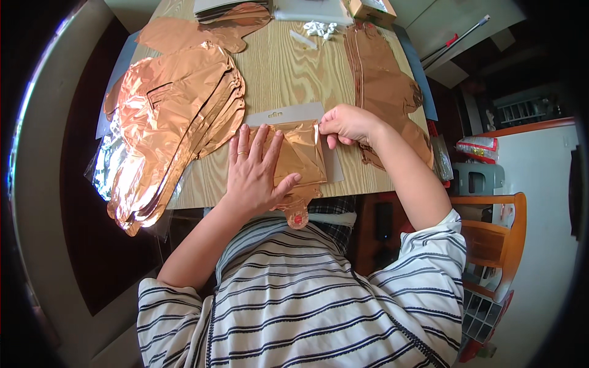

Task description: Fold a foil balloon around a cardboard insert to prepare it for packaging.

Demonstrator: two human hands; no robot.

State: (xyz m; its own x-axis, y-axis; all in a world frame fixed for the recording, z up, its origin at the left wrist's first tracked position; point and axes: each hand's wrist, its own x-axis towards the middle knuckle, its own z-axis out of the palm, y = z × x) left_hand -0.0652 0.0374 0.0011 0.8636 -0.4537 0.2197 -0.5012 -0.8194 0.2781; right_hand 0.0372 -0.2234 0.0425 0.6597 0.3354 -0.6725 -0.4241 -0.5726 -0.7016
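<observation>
A folded copper-coloured foil balloon [299, 161] lies over a pale grey card with a hang hole [276, 115] at the table's near edge. Its tail, with a small red mark, hangs past that edge. My left hand [254, 162] rests flat on the left part of the foil, fingers stretched out. At the balloon's upper right corner, my right hand [345, 124] is closed in a pinch on the foil edge. The card shows above the balloon and along its right side.
A stack of copper foil balloons [178, 116] covers the table's left side, overhanging its edge. More folded foil balloons [383, 86] lie at right. Small white pieces [320, 29] and a cardboard box [371, 11] sit at the back. A wooden chair [500, 239] stands right.
</observation>
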